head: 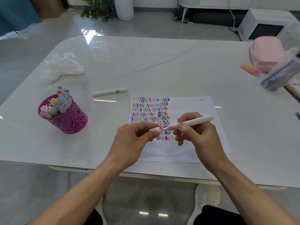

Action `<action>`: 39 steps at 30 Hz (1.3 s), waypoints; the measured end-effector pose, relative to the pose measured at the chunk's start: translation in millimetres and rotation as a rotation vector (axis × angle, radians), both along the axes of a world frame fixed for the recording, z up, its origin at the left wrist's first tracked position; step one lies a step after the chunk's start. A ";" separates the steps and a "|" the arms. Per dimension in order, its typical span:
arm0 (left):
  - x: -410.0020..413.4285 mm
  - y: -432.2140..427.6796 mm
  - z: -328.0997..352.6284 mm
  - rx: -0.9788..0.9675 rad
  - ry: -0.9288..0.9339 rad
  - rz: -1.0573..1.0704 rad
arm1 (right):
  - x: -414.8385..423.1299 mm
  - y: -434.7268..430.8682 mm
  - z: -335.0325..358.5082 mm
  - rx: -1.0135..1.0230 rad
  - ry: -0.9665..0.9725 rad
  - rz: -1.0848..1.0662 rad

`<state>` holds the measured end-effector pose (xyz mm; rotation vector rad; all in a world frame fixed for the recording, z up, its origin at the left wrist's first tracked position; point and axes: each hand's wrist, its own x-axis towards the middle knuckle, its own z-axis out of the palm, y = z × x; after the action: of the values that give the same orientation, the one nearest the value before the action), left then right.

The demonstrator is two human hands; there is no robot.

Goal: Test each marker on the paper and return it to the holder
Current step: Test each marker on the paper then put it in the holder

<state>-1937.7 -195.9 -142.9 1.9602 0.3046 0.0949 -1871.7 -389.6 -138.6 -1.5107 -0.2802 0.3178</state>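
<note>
My right hand (193, 133) grips a white marker (196, 121) with a pink collar, its pink tip pointing left over the paper (194, 108). My left hand (134, 138) pinches the marker's white cap (155, 129) just left of the tip; cap and tip almost touch. The paper lies on the table in front of me, its left half filled with rows of coloured squiggles (151, 114). A purple cut-out holder (68, 117) stands at the left with several capped markers in it. Another white marker with a green band (109, 92) lies on the table between holder and paper.
Crumpled white tissue (61, 67) lies at the back left. At the right edge are a pink pouch (266, 52), a pink-yellow eraser (250, 69) and a clear case of pens (280, 73). The white table (146, 62) ends near my body; a microwave (266, 25) sits on the floor beyond.
</note>
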 end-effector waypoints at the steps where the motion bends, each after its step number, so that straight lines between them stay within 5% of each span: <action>1: 0.3 0.4 -0.2 -0.010 0.000 -0.002 | -0.3 0.6 -1.1 0.002 -0.003 0.003; 29: -4.1 -5.8 16.8 -0.114 -0.025 -0.008 | -8.6 9.7 -0.8 0.092 0.089 0.062; 39: 2.0 19.9 39.1 -0.225 -0.267 0.165 | -3.6 10.7 -5.4 -0.096 0.063 0.017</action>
<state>-1935.7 -176.0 -103.8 1.6739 0.2863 0.4087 -1875.2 -378.9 -144.0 -1.5901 -0.2309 0.3961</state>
